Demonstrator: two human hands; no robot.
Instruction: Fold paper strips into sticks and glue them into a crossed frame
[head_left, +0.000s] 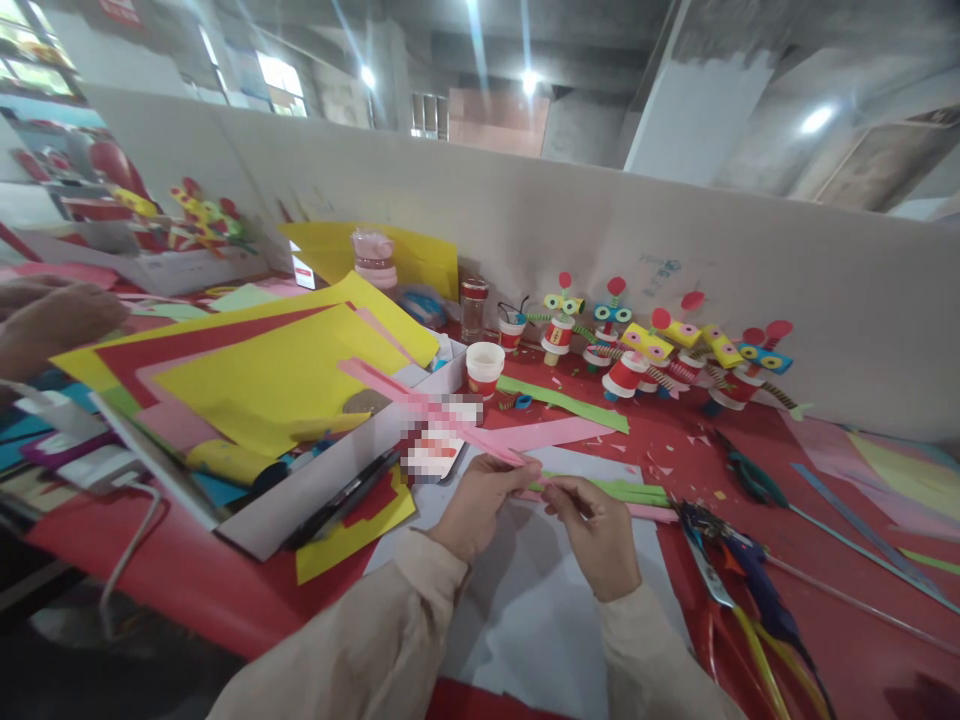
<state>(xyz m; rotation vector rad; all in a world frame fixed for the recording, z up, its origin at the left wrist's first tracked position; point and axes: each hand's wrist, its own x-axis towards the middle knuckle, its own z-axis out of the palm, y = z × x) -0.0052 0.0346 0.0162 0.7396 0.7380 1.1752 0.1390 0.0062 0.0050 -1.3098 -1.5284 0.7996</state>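
My left hand (480,502) is closed around long pink paper strips (379,385) that stick out to its upper left. Close beside it, my right hand (598,532) pinches the strips between thumb and fingers; the exact hold is partly hidden. Green paper strips (637,491) extend to the right past my right fingers, with a pink edge beneath them. Both hands are just above a white sheet (536,620) on the red tabletop. Behind them lies a broad pink strip (555,434), and farther back a light green strip (570,402).
Yellow-handled scissors (720,580) and a glue gun (765,585) lie at the right, near pliers (750,480). Paper-cup figures (630,372) line the back. At left, a white box (300,500) holds coloured sheets; another person's hand (60,315) is beyond it.
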